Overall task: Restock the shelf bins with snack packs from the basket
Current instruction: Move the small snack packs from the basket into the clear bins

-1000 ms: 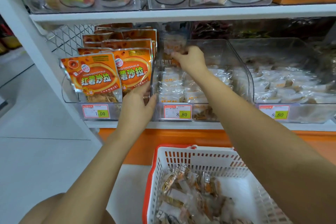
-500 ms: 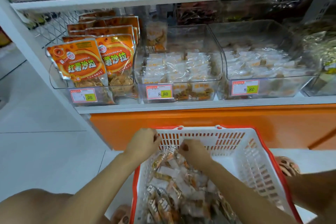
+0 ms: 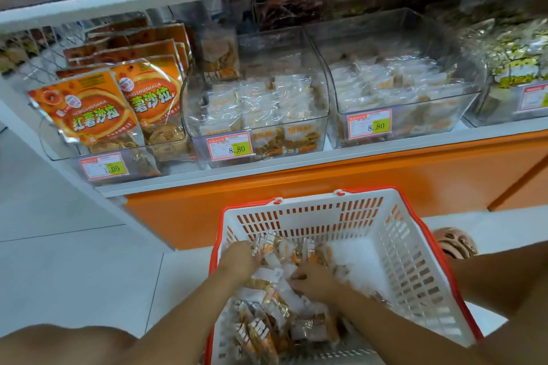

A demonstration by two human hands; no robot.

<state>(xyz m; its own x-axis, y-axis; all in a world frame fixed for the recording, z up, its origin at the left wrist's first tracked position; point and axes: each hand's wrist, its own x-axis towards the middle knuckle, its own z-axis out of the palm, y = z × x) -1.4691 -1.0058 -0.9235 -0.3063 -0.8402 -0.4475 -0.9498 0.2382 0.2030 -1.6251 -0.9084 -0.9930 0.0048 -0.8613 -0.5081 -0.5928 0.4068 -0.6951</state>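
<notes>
Down in the basket (image 3: 415,225), our left hand (image 3: 237,258) and right hand (image 3: 314,278) sit among the snack packs (image 3: 275,317), fingers bent into the heap. We cannot tell whether either has closed on a pack. The packs lie right under both hands, jumbled, with no shared axis. The middle bin (image 3: 284,47) stands up and ahead, slightly left, so our left hand looks marginally nearer.
</notes>
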